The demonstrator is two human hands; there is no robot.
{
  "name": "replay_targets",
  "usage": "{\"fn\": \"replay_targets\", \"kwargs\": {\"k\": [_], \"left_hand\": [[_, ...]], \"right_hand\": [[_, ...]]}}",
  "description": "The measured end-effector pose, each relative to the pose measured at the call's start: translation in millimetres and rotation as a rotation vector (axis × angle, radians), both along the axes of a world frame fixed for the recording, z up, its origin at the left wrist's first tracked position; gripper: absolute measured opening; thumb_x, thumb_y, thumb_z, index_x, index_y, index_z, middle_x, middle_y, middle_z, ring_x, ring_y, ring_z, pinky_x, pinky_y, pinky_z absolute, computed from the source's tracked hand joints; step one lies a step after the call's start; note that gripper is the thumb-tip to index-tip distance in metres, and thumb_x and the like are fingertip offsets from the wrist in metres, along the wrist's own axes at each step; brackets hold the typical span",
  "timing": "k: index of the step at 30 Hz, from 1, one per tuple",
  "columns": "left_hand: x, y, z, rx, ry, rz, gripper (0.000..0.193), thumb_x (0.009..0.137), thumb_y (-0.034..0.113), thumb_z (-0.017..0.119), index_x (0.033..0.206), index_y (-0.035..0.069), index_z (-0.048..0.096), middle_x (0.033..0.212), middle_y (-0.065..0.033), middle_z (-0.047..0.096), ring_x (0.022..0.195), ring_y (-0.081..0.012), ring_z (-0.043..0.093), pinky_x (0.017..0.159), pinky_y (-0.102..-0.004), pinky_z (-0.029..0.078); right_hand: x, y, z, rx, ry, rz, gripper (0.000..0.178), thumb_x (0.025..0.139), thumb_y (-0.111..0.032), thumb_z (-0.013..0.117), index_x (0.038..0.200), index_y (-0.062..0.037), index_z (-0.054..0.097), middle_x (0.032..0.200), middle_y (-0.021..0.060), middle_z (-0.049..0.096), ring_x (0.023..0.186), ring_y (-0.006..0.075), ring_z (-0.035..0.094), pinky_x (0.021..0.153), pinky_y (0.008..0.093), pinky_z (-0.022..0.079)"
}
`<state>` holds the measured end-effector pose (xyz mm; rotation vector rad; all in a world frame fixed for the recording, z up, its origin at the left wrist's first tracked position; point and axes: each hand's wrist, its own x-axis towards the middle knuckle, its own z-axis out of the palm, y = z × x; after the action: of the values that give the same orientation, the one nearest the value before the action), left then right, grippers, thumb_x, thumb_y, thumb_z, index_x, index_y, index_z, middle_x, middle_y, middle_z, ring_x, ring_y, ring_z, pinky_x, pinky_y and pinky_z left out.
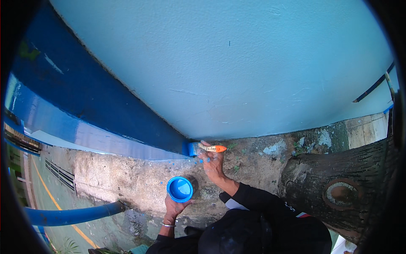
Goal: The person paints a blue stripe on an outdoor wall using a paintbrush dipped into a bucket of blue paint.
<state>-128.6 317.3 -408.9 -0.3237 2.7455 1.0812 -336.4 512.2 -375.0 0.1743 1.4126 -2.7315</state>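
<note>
Black cap [234, 233]: nearest, lower edge.
Paintbrush [211, 148]: at dark-blue band's [122, 108] end; right hand [214, 166] grasping; judged light, soft-bristled; hold handle.
Paint can [168, 190]: left hand [175, 206] clasping side; likely heavier, spillable; support low.

My left hand [175, 205] cups the pot [168, 189] from its near side. My right hand [214, 164] is beyond the pot, to its right, fingers curled closed, with my right forearm [229, 185] slanting back toward me.
</note>
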Motion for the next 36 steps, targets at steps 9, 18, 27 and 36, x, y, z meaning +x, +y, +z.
{"fn": "replay_targets", "kwargs": {"k": [9,18,27,36], "left_hand": [[-5,9,16,-0.02,0.099,0.03,0.075,0.067,0.053,0.096,0.122,0.01,0.069,0.119,-0.0069,0.075,0.108,-0.0291,0.071,0.095,-0.0396,0.055],[-6,5,9,-0.007,-0.049,0.016,0.095,0.062,0.052,0.099,0.136,0.007,0.058,0.127,-0.0115,0.07,0.118,-0.0325,0.067,0.1,-0.0414,0.053],[-4,10,14,-0.022,0.09,0.057,0.075,0.067,0.055,0.095,0.121,0.009,0.069,0.115,-0.0076,0.076,0.106,-0.0278,0.072,0.093,-0.0399,0.056],[-5,11,15,-0.052,0.062,0.048,0.075,0.066,0.057,0.094,0.121,0.012,0.07,0.115,-0.0077,0.075,0.106,-0.0304,0.071,0.092,-0.0415,0.056]], "right_hand": [[-23,16,141,-0.067,0.104,0.095,0.038,0.1,-0.01,0.07,0.133,0.0066,0.061,0.117,0.0135,0.072,0.102,0.0202,0.071,0.087,0.0368,0.062],[-23,20,87,-0.773,-0.446,0.294,0.027,0.101,-0.009,0.065,0.125,-0.0005,0.058,0.119,0.0166,0.067,0.11,0.0285,0.066,0.094,0.042,0.058],[-19,-1,7,-0.648,-0.733,0.161,0.023,0.102,-0.01,0.063,0.12,0.0045,0.058,0.121,0.0208,0.066,0.112,0.0323,0.066,0.097,0.0416,0.059],[-17,16,-47,-0.185,-0.654,-0.01,0.018,0.1,-0.008,0.066,0.117,-0.0001,0.064,0.109,0.0112,0.068,0.094,0.0242,0.069,0.083,0.0369,0.061]]}}
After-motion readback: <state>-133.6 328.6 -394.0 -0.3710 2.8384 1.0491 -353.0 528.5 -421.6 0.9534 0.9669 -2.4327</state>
